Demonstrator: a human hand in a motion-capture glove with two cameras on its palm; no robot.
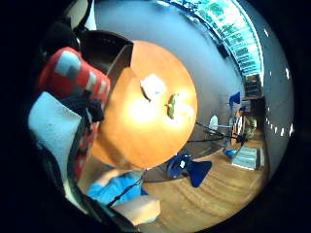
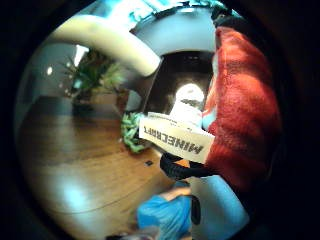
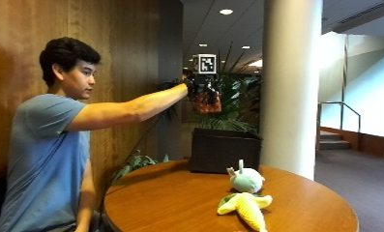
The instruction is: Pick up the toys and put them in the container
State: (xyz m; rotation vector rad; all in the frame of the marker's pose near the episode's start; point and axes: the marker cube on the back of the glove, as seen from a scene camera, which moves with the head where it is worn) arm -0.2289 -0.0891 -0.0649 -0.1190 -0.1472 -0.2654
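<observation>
Holding a red plush toy [image 3: 206,102] in the curled fingers of the gloved right hand [image 3: 195,87], high above the dark container [image 3: 225,150] at the table's [image 3: 172,203] far edge, apparently ready for dropping inside.

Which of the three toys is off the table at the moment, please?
The red plush toy, held by the gloved right hand above the dark container; the pale round toy and corn toy lie on the table.

Red-and-grey checked plush toy [image 3: 206,101], dark brown container [image 3: 224,150], yellow corn toy [image 3: 248,207] (green husk), pale green-white toy [image 3: 246,180], orange-brown table [image 3: 172,203].
</observation>
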